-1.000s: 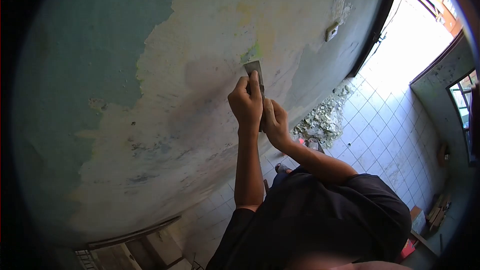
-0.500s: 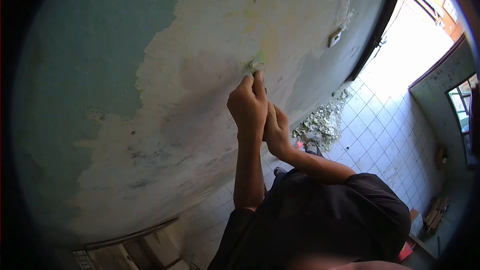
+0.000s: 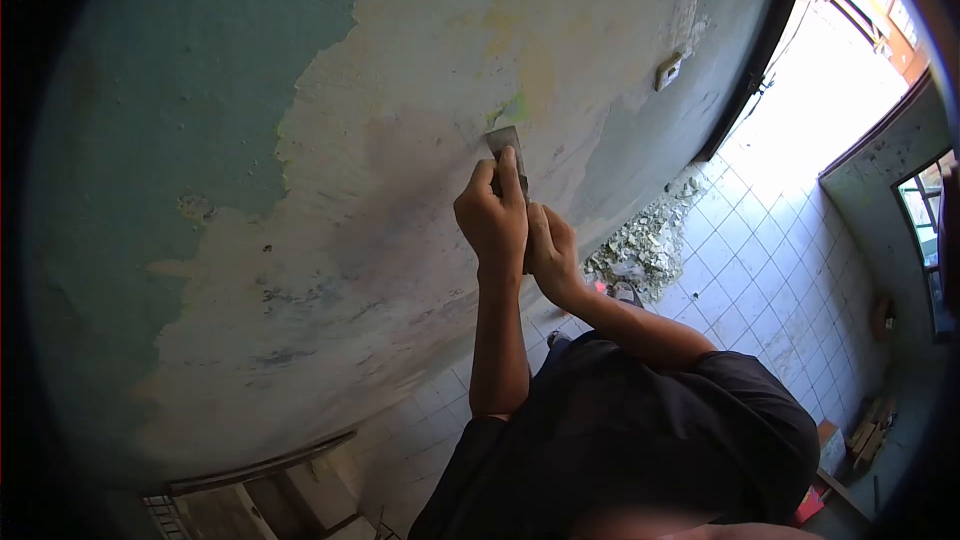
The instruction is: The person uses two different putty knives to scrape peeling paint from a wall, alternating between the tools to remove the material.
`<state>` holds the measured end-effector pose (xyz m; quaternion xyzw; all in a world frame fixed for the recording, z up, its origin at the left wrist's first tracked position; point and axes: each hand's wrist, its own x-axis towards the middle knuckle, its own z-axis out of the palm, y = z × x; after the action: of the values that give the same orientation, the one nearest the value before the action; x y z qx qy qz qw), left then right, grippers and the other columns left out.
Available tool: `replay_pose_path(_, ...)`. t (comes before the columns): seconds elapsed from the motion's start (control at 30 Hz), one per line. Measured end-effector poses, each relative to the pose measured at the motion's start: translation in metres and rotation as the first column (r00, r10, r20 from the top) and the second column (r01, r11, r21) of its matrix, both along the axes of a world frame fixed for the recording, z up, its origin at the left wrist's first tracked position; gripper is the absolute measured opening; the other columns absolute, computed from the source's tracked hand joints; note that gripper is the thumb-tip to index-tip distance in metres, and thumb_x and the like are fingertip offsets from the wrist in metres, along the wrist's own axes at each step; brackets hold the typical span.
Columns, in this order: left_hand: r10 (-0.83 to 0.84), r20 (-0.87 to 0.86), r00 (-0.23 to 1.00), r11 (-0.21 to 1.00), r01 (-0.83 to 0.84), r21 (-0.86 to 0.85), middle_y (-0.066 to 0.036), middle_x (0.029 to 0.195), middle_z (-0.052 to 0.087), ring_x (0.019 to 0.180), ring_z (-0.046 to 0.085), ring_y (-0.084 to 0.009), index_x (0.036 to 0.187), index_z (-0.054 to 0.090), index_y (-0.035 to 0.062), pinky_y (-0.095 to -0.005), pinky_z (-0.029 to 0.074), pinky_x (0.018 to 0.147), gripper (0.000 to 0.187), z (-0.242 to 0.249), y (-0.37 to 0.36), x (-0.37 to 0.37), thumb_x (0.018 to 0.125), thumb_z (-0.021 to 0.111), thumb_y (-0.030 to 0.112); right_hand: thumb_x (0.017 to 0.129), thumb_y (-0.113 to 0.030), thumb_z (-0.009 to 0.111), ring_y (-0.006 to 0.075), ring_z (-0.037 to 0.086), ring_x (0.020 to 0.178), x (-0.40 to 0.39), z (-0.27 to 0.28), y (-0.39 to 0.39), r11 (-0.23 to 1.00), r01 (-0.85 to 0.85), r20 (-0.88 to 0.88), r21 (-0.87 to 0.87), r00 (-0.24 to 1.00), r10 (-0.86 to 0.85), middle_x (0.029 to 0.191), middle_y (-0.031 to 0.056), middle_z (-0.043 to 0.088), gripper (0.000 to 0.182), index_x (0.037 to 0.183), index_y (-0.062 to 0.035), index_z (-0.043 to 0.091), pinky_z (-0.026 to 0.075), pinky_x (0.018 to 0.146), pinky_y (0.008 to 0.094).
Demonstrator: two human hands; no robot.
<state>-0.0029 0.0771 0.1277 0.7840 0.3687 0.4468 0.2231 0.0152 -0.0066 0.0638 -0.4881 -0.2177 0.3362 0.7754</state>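
A scraper [image 3: 504, 139] with a flat metal blade rests against the wall [image 3: 400, 180], its edge just below a small green patch of paint [image 3: 515, 108]. My left hand [image 3: 495, 220] is closed around the scraper close to the blade, one finger stretched along the metal. Lower down, my right hand [image 3: 553, 248] grips the handle end, which is mostly hidden by the fingers. Around the blade the wall surface is pale and blotchy, with yellow and pinkish stains.
Blue-green paint [image 3: 200, 70] with a ragged edge covers the wall's left part. A wall switch [image 3: 668, 71] sits to the upper right. Paint flakes [image 3: 645, 250] lie heaped on the tiled floor [image 3: 745, 240] along the wall. Beyond is a bright doorway [image 3: 830, 70]; wood pieces [image 3: 873, 430] lie lower right.
Both hands and the scraper have shifted slightly; the blade has moved down and left, away from the green patch, and more of its flat face shows.
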Motion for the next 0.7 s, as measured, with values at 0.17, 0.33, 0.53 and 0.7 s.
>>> replay_pose_path(0.17, 0.006, -0.012, 1.000, 1.000, -0.006, 0.000, -0.012, 0.056, 0.056, 0.048, 0.052, -0.0250, 0.069, 0.057, 0.0030, -0.0397, 0.041, 0.049, 0.043, -0.004, 0.003, 0.000, 0.101, 0.065, 0.030, 0.112, -0.032, 0.044, 0.0070, 0.050, 0.053, -0.002, 0.006, 0.000, 1.000, 0.020, -0.018, 0.002, 1.000, -0.020, 0.064, -0.0008, 0.053, 0.043, 0.087, -0.0003, 0.057, 0.039, 0.046, 0.0270)
replay_pose_path(0.33, 0.002, -0.013, 1.000, 0.998, -0.001, 0.055, -0.014, 0.056, 0.056, 0.047, 0.054, -0.0296, 0.068, 0.056, 0.0041, -0.0416, 0.041, 0.048, 0.042, 0.002, 0.006, 0.002, 0.101, 0.065, 0.028, 0.111, -0.032, 0.045, 0.0068, 0.049, 0.053, -0.001, 0.013, 0.000, 1.000, -0.005, -0.040, 0.004, 0.999, 0.005, 0.064, -0.0008, 0.053, 0.043, 0.086, -0.0002, 0.058, 0.040, 0.047, 0.0268)
replay_pose_path(0.53, 0.019, -0.199, 0.980, 0.994, 0.004, 0.112, -0.018, 0.060, 0.061, 0.053, 0.061, -0.0378, 0.066, 0.058, 0.0038, -0.0452, 0.045, 0.051, 0.043, 0.026, 0.006, -0.003, 0.101, 0.062, 0.029, 0.112, -0.033, 0.043, 0.0060, 0.048, 0.052, -0.018, 0.032, 0.002, 0.996, 0.083, -0.032, -0.019, 0.996, -0.083, 0.064, -0.0011, 0.052, 0.042, 0.087, -0.0017, 0.058, 0.039, 0.046, 0.0262)
replay_pose_path(0.7, 0.013, -0.374, 0.927, 0.988, 0.045, 0.147, -0.020, 0.067, 0.065, 0.060, 0.064, -0.0403, 0.073, 0.062, 0.0002, -0.0466, 0.050, 0.058, 0.044, 0.041, 0.009, -0.007, 0.100, 0.062, 0.035, 0.113, -0.038, 0.038, 0.0052, 0.042, 0.046, -0.036, 0.023, 0.017, 0.991, 0.060, -0.294, 0.119, 0.956, -0.022, 0.061, -0.0033, 0.047, 0.043, 0.092, -0.0041, 0.054, 0.035, 0.041, 0.0243)
